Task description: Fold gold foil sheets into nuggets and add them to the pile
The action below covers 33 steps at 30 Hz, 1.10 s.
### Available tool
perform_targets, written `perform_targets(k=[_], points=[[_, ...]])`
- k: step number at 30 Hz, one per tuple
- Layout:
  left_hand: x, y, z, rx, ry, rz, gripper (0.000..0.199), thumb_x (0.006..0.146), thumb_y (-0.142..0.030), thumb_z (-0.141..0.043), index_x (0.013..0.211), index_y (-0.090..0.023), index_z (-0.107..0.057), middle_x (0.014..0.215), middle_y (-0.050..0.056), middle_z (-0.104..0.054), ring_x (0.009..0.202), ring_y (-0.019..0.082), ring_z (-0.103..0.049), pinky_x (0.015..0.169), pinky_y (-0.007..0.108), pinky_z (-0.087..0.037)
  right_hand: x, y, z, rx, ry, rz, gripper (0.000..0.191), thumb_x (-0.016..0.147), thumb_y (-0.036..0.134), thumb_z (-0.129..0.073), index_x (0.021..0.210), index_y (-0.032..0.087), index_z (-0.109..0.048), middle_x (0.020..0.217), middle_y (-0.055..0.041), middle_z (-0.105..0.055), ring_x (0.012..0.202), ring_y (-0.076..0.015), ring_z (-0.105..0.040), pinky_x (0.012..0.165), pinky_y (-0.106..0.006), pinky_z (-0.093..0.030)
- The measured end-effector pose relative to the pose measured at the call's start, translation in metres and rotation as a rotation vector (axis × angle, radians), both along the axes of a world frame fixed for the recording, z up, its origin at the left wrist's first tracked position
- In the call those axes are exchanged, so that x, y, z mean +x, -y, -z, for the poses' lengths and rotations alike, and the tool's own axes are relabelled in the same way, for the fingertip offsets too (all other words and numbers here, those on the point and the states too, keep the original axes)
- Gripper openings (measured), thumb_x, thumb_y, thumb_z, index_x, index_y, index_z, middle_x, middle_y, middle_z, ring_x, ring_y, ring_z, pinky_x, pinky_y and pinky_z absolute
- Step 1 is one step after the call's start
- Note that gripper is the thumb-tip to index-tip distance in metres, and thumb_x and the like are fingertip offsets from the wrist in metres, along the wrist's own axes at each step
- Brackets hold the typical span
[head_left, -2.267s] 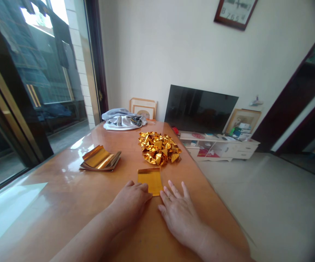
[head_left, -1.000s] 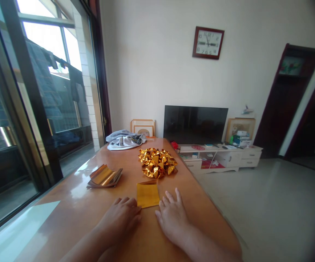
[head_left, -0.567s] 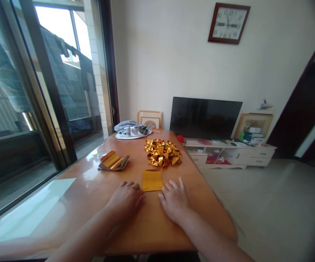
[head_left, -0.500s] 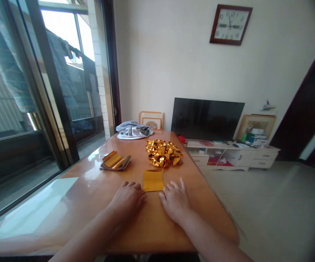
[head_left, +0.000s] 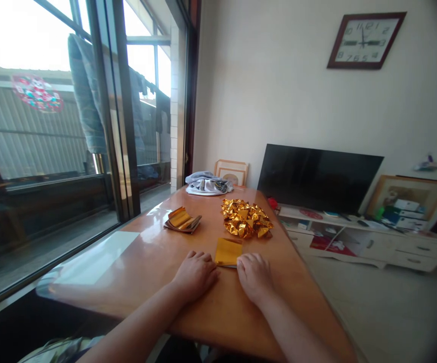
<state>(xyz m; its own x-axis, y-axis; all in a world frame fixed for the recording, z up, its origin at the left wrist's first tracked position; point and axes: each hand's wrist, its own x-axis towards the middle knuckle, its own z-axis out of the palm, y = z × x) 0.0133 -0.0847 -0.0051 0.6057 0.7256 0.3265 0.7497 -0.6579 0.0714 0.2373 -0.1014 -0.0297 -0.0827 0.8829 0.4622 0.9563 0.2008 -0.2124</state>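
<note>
A square sheet of gold foil paper (head_left: 229, 252) lies on the table straight ahead, its near edge slightly raised with a pale strip beneath. My left hand (head_left: 196, 276) rests palm down at the near left corner, fingers curled and closed on that corner. At the near right corner my right hand (head_left: 255, 276) has its fingers bent and pinched on the paper; the fingertips are partly hidden. Just beyond the sheet is a heap of folded gold foil pieces (head_left: 245, 219). To the left sits a small stack of gold foil paper (head_left: 182, 222), its top sheets curling.
The glossy wooden table (head_left: 153, 262) carries a pale sheet (head_left: 97, 257) at its left edge and bundled grey cloth (head_left: 207, 184) at the far end. A glass sliding door (head_left: 116, 111) stands left. Beyond are a television (head_left: 316, 176) and a white cabinet (head_left: 377, 247).
The view has swung left, so everything appears further right. My right hand's fingers, spread before, have closed at the sheet's near right corner. The sheet's near edge has lifted slightly.
</note>
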Motion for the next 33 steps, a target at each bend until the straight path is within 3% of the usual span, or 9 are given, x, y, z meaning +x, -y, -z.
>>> perform_targets(k=[2,7,12,19,23,27,33], points=[[0.000,0.001,0.001,-0.003,0.017,-0.003,0.034,0.100,-0.041,-0.045,0.088,-0.023,-0.071,0.093,0.007,-0.067,0.091,0.024,-0.060,0.085,0.038,-0.037,0.000,0.000,0.002,-0.020,-0.024,0.015,0.017,0.095,0.024,-0.054,0.084,0.025,-0.067,0.096,-0.0031,-0.072,0.099,-0.0235,-0.057,0.085,-0.034,-0.031],[-0.001,0.001,0.001,-0.029,0.065,0.004,0.028,0.099,-0.038,-0.047,0.093,-0.024,-0.071,0.095,0.006,-0.068,0.093,0.024,-0.061,0.087,0.038,-0.039,0.002,0.000,0.005,-0.028,-0.113,0.030,0.005,0.085,0.022,-0.064,0.081,0.025,-0.066,0.089,-0.0017,-0.070,0.095,-0.0227,-0.057,0.081,-0.033,-0.031],[-0.004,0.000,0.000,-0.073,0.144,0.001,0.026,0.098,-0.036,-0.047,0.099,-0.026,-0.072,0.099,0.006,-0.069,0.095,0.025,-0.063,0.087,0.038,-0.042,0.003,-0.001,0.005,-0.021,-0.269,-0.048,0.008,0.080,0.017,-0.065,0.075,0.024,-0.064,0.082,-0.0019,-0.069,0.090,-0.0225,-0.056,0.080,-0.033,-0.033],[-0.001,-0.015,0.010,-0.285,0.617,-0.125,0.037,0.091,-0.042,-0.056,0.115,-0.019,-0.071,0.113,0.011,-0.072,0.104,0.028,-0.066,0.094,0.039,-0.048,0.006,-0.009,0.005,-0.005,-0.703,-0.161,0.007,0.082,0.025,-0.060,0.076,0.022,-0.062,0.078,-0.0023,-0.066,0.078,-0.0209,-0.058,0.072,-0.030,-0.043],[0.020,-0.014,0.007,-0.510,0.916,-0.171,0.044,0.084,-0.049,-0.065,0.110,-0.014,-0.071,0.105,0.012,-0.075,0.097,0.028,-0.069,0.087,0.037,-0.052,0.008,-0.009,0.002,-0.045,-0.827,-0.205,0.016,0.087,0.034,-0.056,0.081,0.021,-0.060,0.071,0.0006,-0.062,0.066,-0.0170,-0.056,0.061,-0.026,-0.044],[0.046,-0.005,0.005,-0.705,1.153,-0.085,0.046,0.078,-0.055,-0.071,0.101,-0.015,-0.071,0.091,0.007,-0.073,0.082,0.021,-0.067,0.073,0.031,-0.052,0.008,-0.005,-0.002,-0.067,-0.933,-0.272,0.017,0.088,0.036,-0.059,0.084,0.020,-0.060,0.076,0.0011,-0.061,0.070,-0.0159,-0.055,0.063,-0.025,-0.044],[0.071,-0.006,0.015,-0.753,1.353,-0.039,0.038,0.076,-0.053,-0.074,0.075,-0.017,-0.061,0.070,-0.001,-0.063,0.064,0.013,-0.058,0.065,0.026,-0.047,0.007,-0.002,-0.003,-0.112,-1.010,-0.327,0.017,0.086,0.037,-0.063,0.082,0.020,-0.061,0.075,0.0014,-0.062,0.071,-0.0161,-0.054,0.066,-0.025,-0.044]])
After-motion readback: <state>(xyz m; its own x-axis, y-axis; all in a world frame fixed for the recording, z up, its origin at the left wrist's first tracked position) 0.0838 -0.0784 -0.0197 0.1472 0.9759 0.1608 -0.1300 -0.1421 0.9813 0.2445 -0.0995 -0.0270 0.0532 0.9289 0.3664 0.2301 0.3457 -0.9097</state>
